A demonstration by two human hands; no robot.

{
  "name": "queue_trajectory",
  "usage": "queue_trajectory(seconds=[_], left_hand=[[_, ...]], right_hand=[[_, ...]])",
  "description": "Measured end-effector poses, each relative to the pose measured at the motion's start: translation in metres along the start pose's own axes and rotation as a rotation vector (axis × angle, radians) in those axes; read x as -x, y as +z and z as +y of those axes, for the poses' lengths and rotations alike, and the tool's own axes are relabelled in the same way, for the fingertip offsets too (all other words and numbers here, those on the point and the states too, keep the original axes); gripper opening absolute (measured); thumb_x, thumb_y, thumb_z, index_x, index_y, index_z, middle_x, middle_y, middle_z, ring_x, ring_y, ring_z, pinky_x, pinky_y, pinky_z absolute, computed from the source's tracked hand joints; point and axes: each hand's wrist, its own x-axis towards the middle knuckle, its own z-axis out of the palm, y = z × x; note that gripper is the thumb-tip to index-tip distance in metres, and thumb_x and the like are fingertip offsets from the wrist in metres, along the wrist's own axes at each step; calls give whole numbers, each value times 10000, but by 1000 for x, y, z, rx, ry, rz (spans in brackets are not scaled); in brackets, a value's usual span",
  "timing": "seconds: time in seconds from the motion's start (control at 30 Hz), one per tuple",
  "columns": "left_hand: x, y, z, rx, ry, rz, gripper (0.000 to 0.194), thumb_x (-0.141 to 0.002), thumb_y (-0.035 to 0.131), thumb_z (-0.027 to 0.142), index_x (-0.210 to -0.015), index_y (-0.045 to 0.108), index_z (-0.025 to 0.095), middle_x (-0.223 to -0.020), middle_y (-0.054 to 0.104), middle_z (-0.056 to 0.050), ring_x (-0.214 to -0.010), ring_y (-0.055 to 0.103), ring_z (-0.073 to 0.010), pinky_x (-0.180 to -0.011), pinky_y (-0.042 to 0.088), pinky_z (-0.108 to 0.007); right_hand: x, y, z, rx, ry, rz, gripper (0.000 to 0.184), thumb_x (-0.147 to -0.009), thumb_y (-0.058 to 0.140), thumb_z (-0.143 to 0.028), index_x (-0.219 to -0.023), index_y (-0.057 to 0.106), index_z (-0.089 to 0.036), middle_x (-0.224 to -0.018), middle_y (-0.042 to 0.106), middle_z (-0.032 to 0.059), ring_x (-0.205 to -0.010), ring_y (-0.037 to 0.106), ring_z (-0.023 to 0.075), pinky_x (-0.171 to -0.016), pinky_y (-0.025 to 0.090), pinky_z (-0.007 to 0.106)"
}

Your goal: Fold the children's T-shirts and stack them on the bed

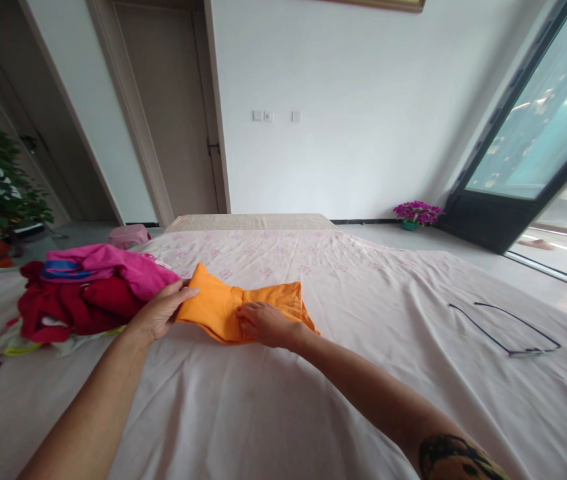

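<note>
Fingers of the left hand hold the left end of the orange cloth, thumb on top, while those of the right hand lie bent on its middle, though whether they grip it I cannot tell. The cloth lies folded on the pale sheet, in front of the person and just right of a pile of pink and red clothes. Glasses rest on the sheet well to the right, their arms unfolded.
</note>
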Motion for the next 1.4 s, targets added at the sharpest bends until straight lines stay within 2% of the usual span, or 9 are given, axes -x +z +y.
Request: queue_trajectory(seconds=[0.27,0.47,0.63,0.73,0.87,0.97,1.03,1.23,1.4], left_hand=[[-7,79,9,-65,73,-119,562,-646,782,296,-1141,551,164,-861,693,-20,-766,691,-181,-664,528,-259],[-19,136,-10,-129,86,-153,524,-680,749,270,-1139,524,157,-899,666,-32,-749,671,-163,-665,520,-256],[-29,171,-37,-216,63,-218,503,-727,709,279,-1173,518,146,-935,693,-77,-775,696,-197,-711,558,-324],[-29,175,-48,-301,84,-248,457,-761,674,288,-1174,557,132,-874,698,-76,-729,695,-203,-674,568,-343],[-33,157,-53,-401,246,-85,410,-827,583,265,-1228,561,181,-983,696,-64,-893,686,-192,-841,548,-349],[-40,141,-60,-739,484,62,360,-877,494,249,-1216,606,198,-1142,695,-82,-1080,650,-210,-1005,477,-374],[-45,136,-69,-979,609,51,384,-917,430,266,-1246,609,183,-1267,658,-100,-1215,586,-226,-1079,423,-390],[-46,147,-108,-1410,635,-29,560,-966,400,459,-1418,491,141,-1499,454,-184,-1419,363,-337,-1157,264,-537],[-43,150,-121,-1598,658,-10,608,-956,407,522,-1448,469,170,-1511,433,-198,-1413,362,-364,-1153,230,-580]], right_hand=[[1,0,18,-214,2,-7,150,-817,536,-123,-903,636,-195,-929,675,37,-868,614,197,-796,463,300],[19,-24,37,-1120,544,242,291,-958,428,-395,-1077,612,-204,-949,671,63,-863,640,185,-781,520,328],[44,-55,53,-1546,714,192,578,-970,235,-630,-1182,528,-180,-984,669,106,-799,671,208,-714,552,386],[51,-56,58,-1454,749,206,495,-944,364,-617,-1120,555,-195,-952,676,84,-797,667,204,-671,545,337],[52,-43,61,-1256,812,290,211,-819,612,-299,-1006,585,-206,-898,680,39,-779,656,180,-589,508,248],[49,-37,66,-1188,770,347,224,-752,594,-186,-976,596,-190,-822,679,29,-741,659,177,-564,501,232],[48,-36,71,-1125,743,369,248,-737,577,-163,-981,612,-178,-791,681,28,-722,660,179,-578,510,239],[58,-24,91,-583,722,400,494,-757,600,-193,-1251,583,-195,-1013,699,71,-906,655,223,-770,513,316],[69,-14,99,-271,684,333,557,-817,579,-252,-1367,510,-198,-1077,682,87,-938,635,229,-833,474,336]])
